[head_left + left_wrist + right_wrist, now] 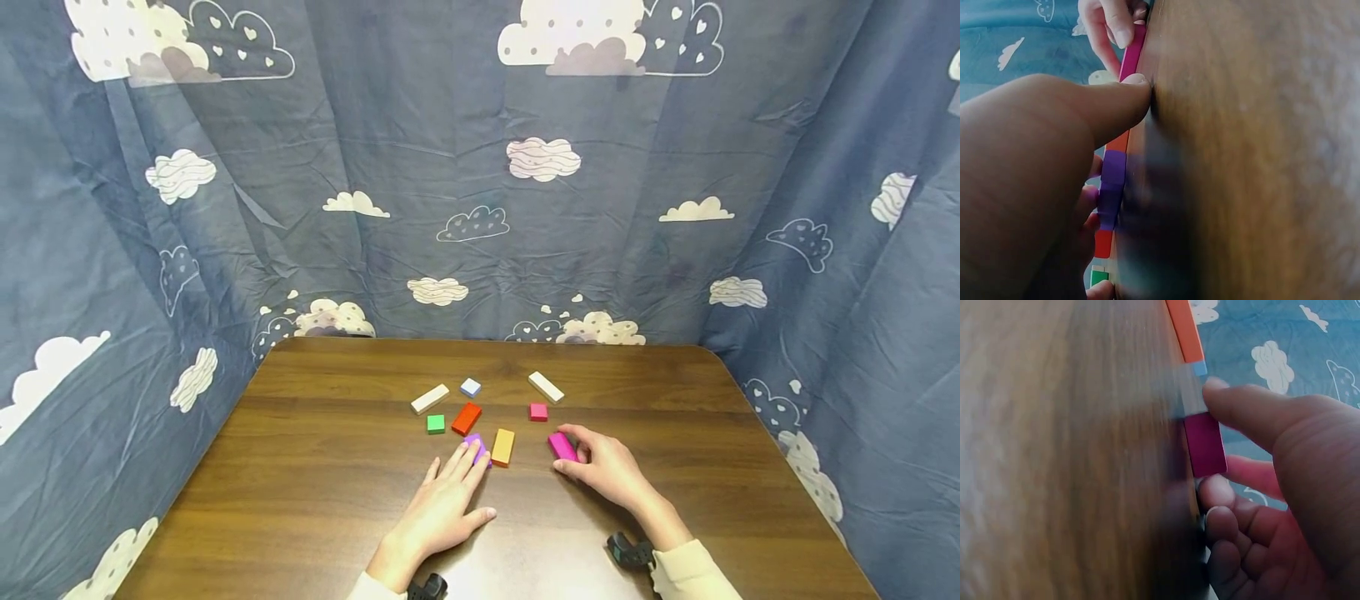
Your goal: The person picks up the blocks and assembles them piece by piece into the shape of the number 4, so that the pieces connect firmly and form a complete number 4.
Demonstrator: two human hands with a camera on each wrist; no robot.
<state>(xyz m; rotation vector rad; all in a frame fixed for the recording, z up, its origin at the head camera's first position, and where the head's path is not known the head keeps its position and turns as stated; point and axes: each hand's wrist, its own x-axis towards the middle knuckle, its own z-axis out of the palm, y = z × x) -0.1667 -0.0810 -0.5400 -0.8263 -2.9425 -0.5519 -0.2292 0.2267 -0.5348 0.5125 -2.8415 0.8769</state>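
In the head view my left hand (441,518) lies with its fingers extended, and the fingertips rest on a purple block (477,448). The left wrist view shows this purple block (1112,187) side-on, partly covered by fingers, with the thumb touching the table. My right hand (606,468) holds a magenta block (562,447) at its sides, with thumb and index finger curled about it. In the right wrist view the magenta block's end (1205,445) faces the camera, and the other fingers are curled beside it. An orange-yellow block (503,447) lies just right of the purple one.
Farther back on the brown wooden table (315,450) are a red block (467,418), a green block (436,424), a pink block (538,412), a small white-topped blue block (470,387) and two white sticks, left (430,399) and right (546,387). A cloud-patterned curtain (420,167) surrounds the table.
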